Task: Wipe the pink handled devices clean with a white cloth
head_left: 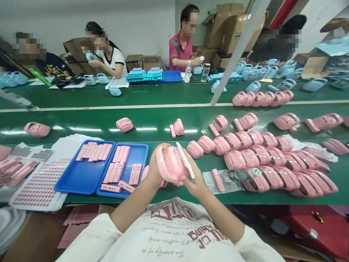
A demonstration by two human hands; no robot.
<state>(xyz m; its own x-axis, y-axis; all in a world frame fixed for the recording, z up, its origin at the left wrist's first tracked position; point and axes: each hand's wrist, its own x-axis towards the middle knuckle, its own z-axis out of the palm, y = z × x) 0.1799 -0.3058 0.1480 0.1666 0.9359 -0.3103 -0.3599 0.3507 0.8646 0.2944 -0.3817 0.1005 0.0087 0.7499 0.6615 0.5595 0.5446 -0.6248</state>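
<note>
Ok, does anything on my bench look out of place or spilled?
A clear plastic bottle lies on its side by the rows of pink casings, right of the casing you hold. It looks odd among them. I can see no spill.

And straight to the white shirt: small slanted script, reading, it seems, "The beauty of a", with further lines too faint to follow. Big dark-red letters there too, ending apparently in "TA", the rest lost in folds. Over now to the black shirt across the table: yellow capitals, too blurred to spell out. Down to the pink sticks: tiny dark marks, impossible to read.
</note>
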